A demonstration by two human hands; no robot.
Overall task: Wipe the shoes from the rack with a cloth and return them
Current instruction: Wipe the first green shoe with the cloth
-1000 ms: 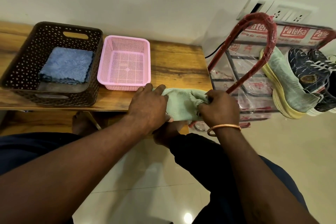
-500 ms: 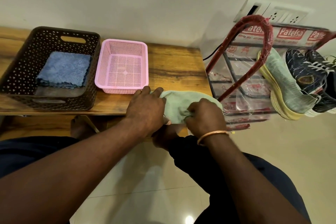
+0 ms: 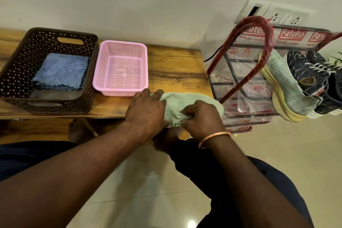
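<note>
Grip check: left hand (image 3: 146,109) clamps the heel end of the green shoe (image 3: 177,100), lying at the front edge of the surface (image 3: 175,68) beside the rack (image 3: 259,24). Right hand (image 3: 201,116) pinches a bunched pale cloth (image 3: 180,116) on it, just shifted from toe to mid-upper; wiping looks underway, return pending.

Both bare forearms reach forward from the lower edge and come close together in the middle. The left grip (image 3: 146,109) lies back upward on one end of the pale green shoe (image 3: 180,100), its fingers bent over the far side. The right grip (image 3: 201,116) is curled, and its fingertips pinch the shoe's fabric. A copper bangle (image 3: 212,137) sits on the right wrist.
</note>
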